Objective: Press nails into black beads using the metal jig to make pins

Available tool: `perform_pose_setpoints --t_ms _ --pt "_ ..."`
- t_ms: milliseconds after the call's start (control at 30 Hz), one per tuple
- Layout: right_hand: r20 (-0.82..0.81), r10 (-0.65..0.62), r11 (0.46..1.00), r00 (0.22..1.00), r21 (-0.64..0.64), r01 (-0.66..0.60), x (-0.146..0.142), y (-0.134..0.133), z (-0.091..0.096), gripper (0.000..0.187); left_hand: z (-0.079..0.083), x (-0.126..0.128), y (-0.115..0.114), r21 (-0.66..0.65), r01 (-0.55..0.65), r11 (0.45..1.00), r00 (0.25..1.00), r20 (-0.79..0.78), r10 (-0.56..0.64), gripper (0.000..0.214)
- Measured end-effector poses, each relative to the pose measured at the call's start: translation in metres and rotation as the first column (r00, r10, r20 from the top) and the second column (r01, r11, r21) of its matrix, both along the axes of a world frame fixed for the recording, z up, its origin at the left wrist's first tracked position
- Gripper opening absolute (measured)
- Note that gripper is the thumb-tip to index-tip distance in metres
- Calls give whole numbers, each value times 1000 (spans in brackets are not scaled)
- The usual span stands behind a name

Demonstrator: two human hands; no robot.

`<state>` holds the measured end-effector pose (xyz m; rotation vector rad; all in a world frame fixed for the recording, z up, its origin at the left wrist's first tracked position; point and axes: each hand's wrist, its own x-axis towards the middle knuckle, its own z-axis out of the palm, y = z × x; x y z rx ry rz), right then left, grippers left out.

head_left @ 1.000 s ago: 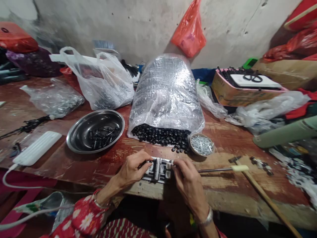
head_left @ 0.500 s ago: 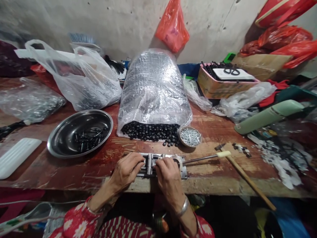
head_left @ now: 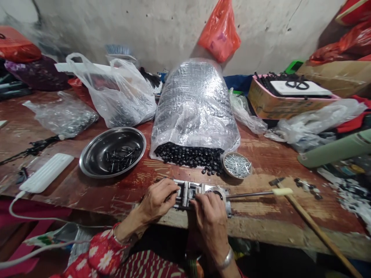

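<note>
both hands [head_left: 185, 202] on metal press [head_left: 199, 192], black beads [head_left: 189, 155] beyond

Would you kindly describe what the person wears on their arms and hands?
No gloves. The left hand comes out of a red sleeve printed with white flowers, with a thin bangle at the wrist. The right hand has a broad silver bangle at its wrist.

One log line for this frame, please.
left hand: fingers on metal jig, left end | right hand: fingers atop jig | lever rod: extends right from jig | nearby: black beads, nail bowl, steel dish
</note>
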<state>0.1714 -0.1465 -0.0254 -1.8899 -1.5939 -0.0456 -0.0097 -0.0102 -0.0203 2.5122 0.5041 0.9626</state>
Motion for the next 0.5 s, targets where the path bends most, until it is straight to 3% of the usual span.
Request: perform_pose_setpoints --t_ms 267,500 --pt "94 -77 996 993 -39 81 -7 5 0 13 9 -4 0 54 -20 998 985 -168 29 15" --pt "139 -109 993 984 -19 112 -9 7 -2 20 11 -5 4 73 22 997 980 -198 -7 13"
